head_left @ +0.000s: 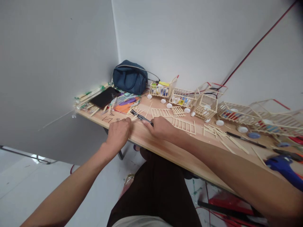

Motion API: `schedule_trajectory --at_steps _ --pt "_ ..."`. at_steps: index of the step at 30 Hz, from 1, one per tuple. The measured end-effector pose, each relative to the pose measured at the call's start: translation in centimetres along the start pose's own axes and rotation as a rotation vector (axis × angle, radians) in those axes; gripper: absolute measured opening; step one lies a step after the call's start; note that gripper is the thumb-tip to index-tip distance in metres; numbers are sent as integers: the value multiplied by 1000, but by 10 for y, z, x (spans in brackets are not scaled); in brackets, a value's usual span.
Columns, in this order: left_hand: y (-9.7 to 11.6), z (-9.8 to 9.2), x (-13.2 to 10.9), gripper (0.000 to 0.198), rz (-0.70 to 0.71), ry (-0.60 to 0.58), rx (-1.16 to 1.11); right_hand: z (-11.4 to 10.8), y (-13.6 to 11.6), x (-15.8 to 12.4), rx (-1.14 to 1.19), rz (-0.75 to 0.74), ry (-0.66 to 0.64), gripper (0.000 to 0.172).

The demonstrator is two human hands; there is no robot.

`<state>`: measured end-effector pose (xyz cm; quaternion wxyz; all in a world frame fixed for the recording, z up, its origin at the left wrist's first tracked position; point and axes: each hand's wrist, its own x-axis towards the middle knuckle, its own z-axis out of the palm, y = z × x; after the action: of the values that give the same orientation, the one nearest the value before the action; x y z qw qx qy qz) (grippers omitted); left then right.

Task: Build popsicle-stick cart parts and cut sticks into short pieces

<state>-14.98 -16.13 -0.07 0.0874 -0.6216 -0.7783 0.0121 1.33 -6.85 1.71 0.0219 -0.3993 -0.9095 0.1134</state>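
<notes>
My right hand (162, 127) is wrapped round a dark, narrow pliers-like tool (141, 117), whose tip points left over the table. Beside it my left hand (119, 130) is closed at the table's front edge, fingers pinched on a thin wooden stick (134, 118). The stick lies close to the tool; whether the tool touches it I cannot tell. Short pale sticks are scattered just behind the tool. Flat ladder-like stick frames (184, 125) lie right of my right hand.
Small stick-built carts (182, 97) with white wheels line the back of the table. A blue bag (130, 77) stands in the corner near a black tablet-like slab (105, 97). Loose sticks (216, 130), a black pen (246, 139) and a blue glue-gun-like tool (282, 167) lie to the right.
</notes>
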Motion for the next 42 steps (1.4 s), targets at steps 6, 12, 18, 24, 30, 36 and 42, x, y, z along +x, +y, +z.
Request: schedule_trajectory --at_steps 6,12,18,24,30,36,42 --pt "-5 -1 -1 27 -5 13 -2 2 -4 3 4 0 13 86" --pt "-6 -1 -2 26 2 20 -29 -1 -2 8 18 3 15 85" --pt "-4 3 0 26 -10 35 -29 -11 5 16 65 1 -50 89" --pt "1 4 4 27 -14 28 -11 -10 6 14 -64 48 -67 96" --pt "1 2 11 27 -23 -23 -3 -4 9 17 -98 18 -27 95" --pt "-11 6 14 25 -49 33 -375 -20 28 10 -80 45 37 87" --pt "6 1 20 32 125 -439 -1500 -41 71 -25 229 151 172 77"
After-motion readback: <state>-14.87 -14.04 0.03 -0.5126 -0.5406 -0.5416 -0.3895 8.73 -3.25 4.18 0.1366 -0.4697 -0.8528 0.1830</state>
